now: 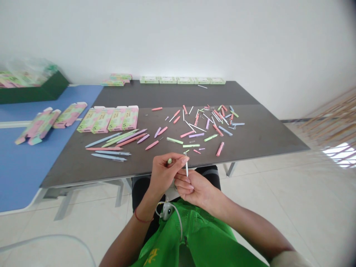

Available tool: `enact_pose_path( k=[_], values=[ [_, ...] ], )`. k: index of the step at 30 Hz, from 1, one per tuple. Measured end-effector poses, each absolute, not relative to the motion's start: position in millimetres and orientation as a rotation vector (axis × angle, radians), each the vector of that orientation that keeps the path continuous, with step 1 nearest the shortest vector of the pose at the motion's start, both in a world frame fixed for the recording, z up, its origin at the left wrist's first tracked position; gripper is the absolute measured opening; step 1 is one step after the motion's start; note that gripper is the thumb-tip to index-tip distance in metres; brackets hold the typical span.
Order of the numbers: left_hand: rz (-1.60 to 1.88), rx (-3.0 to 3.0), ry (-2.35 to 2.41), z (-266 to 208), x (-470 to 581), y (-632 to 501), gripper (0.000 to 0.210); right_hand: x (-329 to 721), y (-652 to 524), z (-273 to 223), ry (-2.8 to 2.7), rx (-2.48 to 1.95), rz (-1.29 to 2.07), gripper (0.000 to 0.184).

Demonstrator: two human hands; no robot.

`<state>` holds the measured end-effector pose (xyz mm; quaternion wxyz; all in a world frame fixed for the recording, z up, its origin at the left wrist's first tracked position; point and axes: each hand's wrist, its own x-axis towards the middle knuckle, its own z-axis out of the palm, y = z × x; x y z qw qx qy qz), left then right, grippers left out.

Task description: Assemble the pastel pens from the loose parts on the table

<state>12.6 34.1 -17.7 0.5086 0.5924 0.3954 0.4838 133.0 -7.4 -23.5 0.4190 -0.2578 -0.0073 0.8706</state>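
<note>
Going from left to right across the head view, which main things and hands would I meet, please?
Dark green box → row of four cartons → left hand → right hand → light blue pen piece at the right end of the scattered parts.

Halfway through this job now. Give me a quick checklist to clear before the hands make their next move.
1. Green piece secured in the left hand: ok, its end shows among the curled fingers.
2. White refill steadied: ok, left fingertips at its upper end, right hand by its lower end.
3. Refill's upper tip properly fitted: cannot tell, too small.
4. Pink barrel near the front edge safe: ok, lying wholly on the table.
5. Pens at the left clear of loose parts: not ok, a purple piece lies close by.
</note>
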Motion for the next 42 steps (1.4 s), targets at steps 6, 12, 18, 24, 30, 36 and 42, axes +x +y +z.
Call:
enact_pose_path(
  k=[6,12,18,24,30,36,42],
  values=[
    [1.147,1.439,0.970,-16,11,33,0.022,133,-8,-25,-0.007,-0.622,2.202,0.042],
    [1.127,1.450,0.917,-18,7,35,0.026,132,-9,-25,-0.006,-0.639,2.200,0.040],
    [1.155,1.432,0.925,-16,7,36,0.024,131,-9,-23,0.033,-0.652,2.193,0.041],
    [1.140,1.361,0.919,-16,10,39,0.024,130,-7,-26,0.011,-0.677,2.194,0.037],
    [1.335,1.356,1.079,-26,-4,60,0.031,140,-17,-44,-0.001,-0.852,2.128,0.029],
    [0.676,2.037,1.765,-40,-26,81,0.016,176,-28,-54,-0.126,-1.026,1.816,0.018],
    [0.422,2.149,1.853,-45,-20,83,0.019,211,-21,-38,-0.351,-1.070,1.558,0.037]
  ],
)
